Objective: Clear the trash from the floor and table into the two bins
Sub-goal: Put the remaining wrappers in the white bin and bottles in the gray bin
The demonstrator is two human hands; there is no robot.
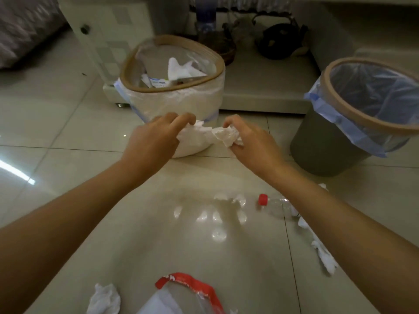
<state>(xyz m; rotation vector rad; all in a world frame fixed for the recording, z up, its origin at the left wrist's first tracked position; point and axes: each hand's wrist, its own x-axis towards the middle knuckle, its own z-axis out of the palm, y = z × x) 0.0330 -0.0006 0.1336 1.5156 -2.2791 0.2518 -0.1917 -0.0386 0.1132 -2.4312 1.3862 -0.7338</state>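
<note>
I have both hands out in front of the white bin [174, 105], and the risk I see from here is a drop short of the rim. My right hand [251, 141] has its fingers curled in and pinched on a crumpled tissue [225, 135]; my left hand [154, 137] has its fingers bent down over what looks like more white paper, though against the bin's pale wall I cannot tell how much of it is really in the grip. Both wads sit below the bin's brown rim and in front of its wall, so if either hold loosens now the paper lands back on the floor [68, 132] at the bin's foot. Light tissue may also cling to a finger or drift and miss the mouth. The white bin already holds paper scraps; the grey bin [335, 141] towards the right edge of the floor looks lined and empty, and mixing up the two would be my other mistake. The glossy tiles throw back bright spots that read like scraps, so I could reach for glare. Real litter remains: a clear bottle with a red cap [275, 205] near my right forearm, tissues [322, 252] beside it, another tissue [104, 298] and a red-edged plastic wrapper [188, 291] at the near edge. A low cabinet [260, 87] stands behind the bins.
</note>
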